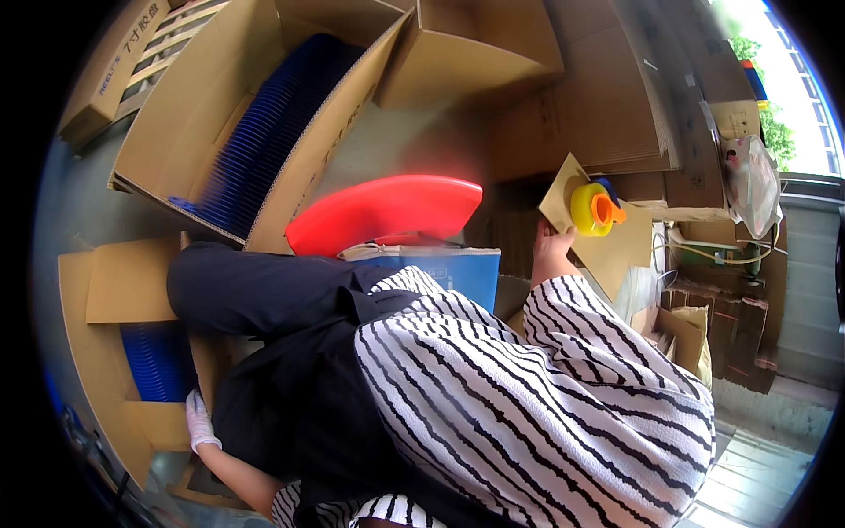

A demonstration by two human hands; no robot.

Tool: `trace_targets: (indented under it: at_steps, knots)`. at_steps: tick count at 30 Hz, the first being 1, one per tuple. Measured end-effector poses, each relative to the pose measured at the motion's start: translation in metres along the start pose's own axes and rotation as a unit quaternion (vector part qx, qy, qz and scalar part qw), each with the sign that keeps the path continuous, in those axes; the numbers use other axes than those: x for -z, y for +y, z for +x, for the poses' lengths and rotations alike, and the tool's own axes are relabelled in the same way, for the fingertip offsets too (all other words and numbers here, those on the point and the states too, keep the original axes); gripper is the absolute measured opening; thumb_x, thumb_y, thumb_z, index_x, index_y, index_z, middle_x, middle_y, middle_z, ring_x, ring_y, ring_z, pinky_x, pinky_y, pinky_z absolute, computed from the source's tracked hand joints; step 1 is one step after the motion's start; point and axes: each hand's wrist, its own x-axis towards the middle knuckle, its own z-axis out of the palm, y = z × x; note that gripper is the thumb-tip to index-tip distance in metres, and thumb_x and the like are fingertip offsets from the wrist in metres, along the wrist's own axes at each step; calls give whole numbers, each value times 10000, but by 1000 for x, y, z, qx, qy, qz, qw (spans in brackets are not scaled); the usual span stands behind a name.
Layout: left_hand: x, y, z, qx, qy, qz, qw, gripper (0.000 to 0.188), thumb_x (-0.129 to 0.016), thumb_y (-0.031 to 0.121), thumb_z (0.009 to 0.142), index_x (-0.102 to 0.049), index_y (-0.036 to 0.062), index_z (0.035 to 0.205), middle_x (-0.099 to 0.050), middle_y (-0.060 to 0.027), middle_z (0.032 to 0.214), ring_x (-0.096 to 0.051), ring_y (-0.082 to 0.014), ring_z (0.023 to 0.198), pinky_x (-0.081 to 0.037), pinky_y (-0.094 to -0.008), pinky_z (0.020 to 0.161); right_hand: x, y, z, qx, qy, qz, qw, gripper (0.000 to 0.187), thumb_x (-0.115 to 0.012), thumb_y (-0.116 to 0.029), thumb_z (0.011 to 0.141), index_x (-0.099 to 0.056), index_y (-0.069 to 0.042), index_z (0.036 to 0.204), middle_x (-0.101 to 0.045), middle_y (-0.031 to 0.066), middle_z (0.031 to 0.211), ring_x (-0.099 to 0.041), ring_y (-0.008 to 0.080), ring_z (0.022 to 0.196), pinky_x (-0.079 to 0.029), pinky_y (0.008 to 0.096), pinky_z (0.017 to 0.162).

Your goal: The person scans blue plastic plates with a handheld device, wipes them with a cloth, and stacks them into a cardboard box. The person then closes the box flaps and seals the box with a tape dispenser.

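My left hand (pixel 201 422), in a white glove, grips the edge of a small open cardboard box (pixel 163 427) beside my leg. Tightly ranked blue plastic discs (pixel 157 361) show inside it. My bare right hand (pixel 554 245) is closed at the edge of a brown cardboard piece (pixel 556 198), its fingers partly hidden. Right by its fingertips is a roll of yellow tape (pixel 583 211) with an orange core and a blue part behind, seemingly a tape dispenser; whether my fingers touch it is unclear.
A large open carton (pixel 167 132) holds a long row of blue discs (pixel 273 132). Another carton (pixel 471 62) stands beyond. Close to my right leg are a red plastic stool (pixel 387 207) and a blue bin (pixel 475 273). Flattened cardboard (pixel 590 97) leans alongside; a pallet (pixel 180 40) lies far left.
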Motion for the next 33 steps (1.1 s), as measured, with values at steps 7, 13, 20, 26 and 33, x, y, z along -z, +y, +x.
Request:
trace_targets:
  at_steps: [7,13,20,26,33]
  knots:
    - [-49,47,-13,45,28,133,990,409,-450,268,1038,-519,20,1356,-562,-194,1375,-536,-326,1254,-405,-353,1057,40,-26,65,52,-105,154,981,327,-556,-251,998,-607,-15,1219,-658,106,1229,-638,262,1100,-571,373,903]
    - [-49,40,-18,-20,68,242,968,353,-490,279,1015,-578,53,1273,-622,-225,1244,-577,-416,1147,-463,-414,974,23,3,72,-52,-166,135,975,287,-566,-220,1002,-617,-3,1182,-683,121,1160,-665,271,1054,-593,408,870]
    - [-72,92,-37,-41,98,193,976,294,-563,298,980,-611,117,1207,-656,-245,1119,-609,-435,1052,-498,-447,898,-35,52,3,-109,-203,50,972,289,-554,-204,1006,-614,26,1169,-688,148,1154,-676,279,1045,-596,393,883]
    - [-78,119,-43,-11,86,179,980,286,-593,278,973,-619,125,1213,-670,-220,1132,-630,-387,1064,-497,-421,915,-110,65,-9,-171,-224,128,951,343,-512,-256,1028,-617,44,1155,-684,146,1160,-676,281,1026,-588,402,893]
    - [-80,114,-46,-58,112,179,976,267,-603,273,968,-623,123,1187,-676,-222,1086,-633,-404,1025,-506,-425,892,-214,107,-66,-250,-309,211,893,355,-531,-261,1014,-603,33,1198,-671,133,1206,-654,291,1075,-556,438,939]
